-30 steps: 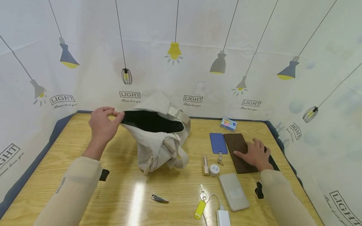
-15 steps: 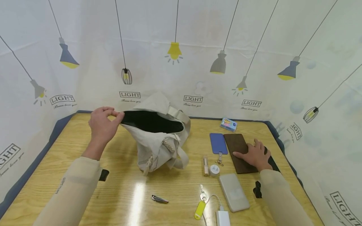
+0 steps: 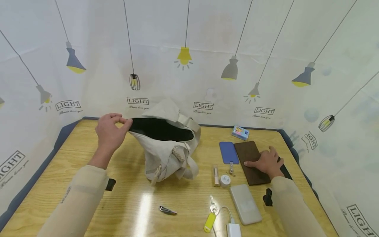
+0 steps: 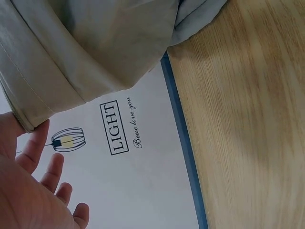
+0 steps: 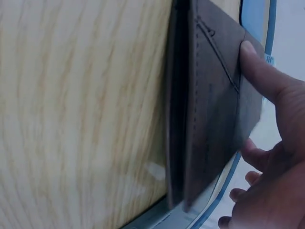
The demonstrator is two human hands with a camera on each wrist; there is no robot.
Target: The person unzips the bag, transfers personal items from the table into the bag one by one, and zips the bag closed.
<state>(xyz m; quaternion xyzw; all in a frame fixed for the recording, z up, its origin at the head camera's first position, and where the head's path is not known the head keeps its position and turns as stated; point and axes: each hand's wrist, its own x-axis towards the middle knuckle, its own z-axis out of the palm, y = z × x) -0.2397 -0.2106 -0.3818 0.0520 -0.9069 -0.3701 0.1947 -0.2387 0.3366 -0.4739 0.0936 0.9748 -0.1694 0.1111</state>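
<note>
My left hand [image 3: 111, 131] pinches the corner of the beige cloth bag [image 3: 161, 158] between thumb and index finger, holding its dark mouth wide. In the left wrist view the bag's zipped edge [image 4: 16, 112] meets those fingertips, and the other fingers are spread. My right hand [image 3: 267, 163] grips a brown folded wallet [image 3: 248, 154] on the table's right side. In the right wrist view my thumb lies on the wallet's stitched cover [image 5: 214, 95], with the index finger at its far edge. A black flat thing [image 3: 285, 171] shows partly beneath the right hand.
Left of the wallet lies a blue card holder [image 3: 228, 152]; a small blue box [image 3: 240, 132] is behind. Nearer are a lipstick tube [image 3: 216, 176], round white jar [image 3: 225, 180], grey power bank [image 3: 245, 204], key with yellow tag [image 3: 210, 222], white charger [image 3: 234, 229] and nail clipper [image 3: 167, 210].
The head view has tilted slightly, so everything sits a little lower. Both hands keep their hold on the bag and the wallet.
</note>
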